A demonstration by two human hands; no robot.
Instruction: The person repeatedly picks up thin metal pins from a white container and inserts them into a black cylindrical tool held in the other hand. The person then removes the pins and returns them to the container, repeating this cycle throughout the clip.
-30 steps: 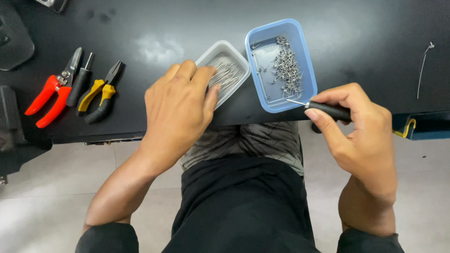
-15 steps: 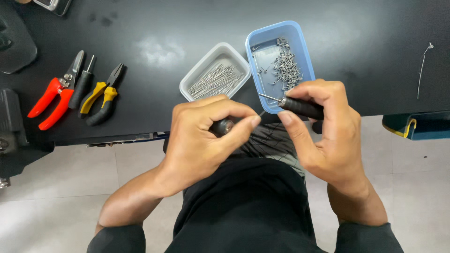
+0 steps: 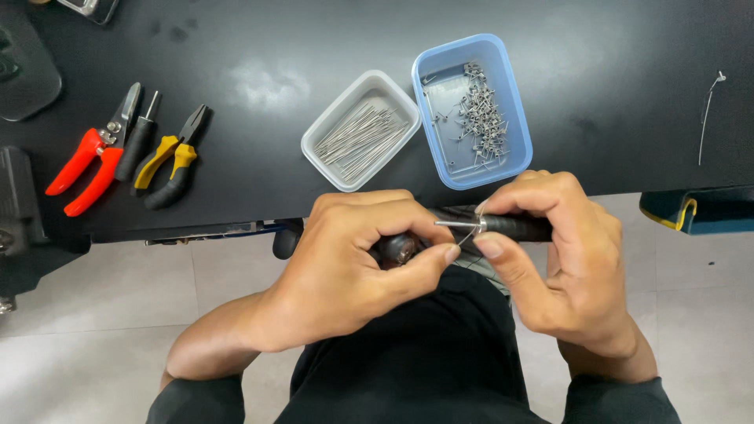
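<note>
Left hand [image 3: 353, 267]: curled in front of the table edge, over the lap; thumb and forefinger pinch a thin bent piece of silver wire [image 3: 468, 235]; a dark rounded object [image 3: 399, 248] sits inside the curled fingers, its kind not clear.
Right hand [image 3: 569, 259]: clenched around a slim black-handled tool with a silver metal shaft [image 3: 503, 226], shaft pointing toward the left hand.
Wire, position: at the tool's shaft tip, between the two hands, below the table edge.
Clear tray: white translucent rectangular plastic tray [image 3: 361, 129] on the black table [image 3: 259, 47], holding straight silver pins.
Blue tray: light blue rectangular plastic tray [image 3: 472, 110], just beside the clear one, holding small bent wire pieces.
Hand tools: red-handled cutters [image 3: 90, 153], a black-handled screwdriver [image 3: 137, 141] and yellow-and-black pliers [image 3: 169, 161], side by side at the table's left.
Loose item: single thin wire [image 3: 708, 114] at the far right.
</note>
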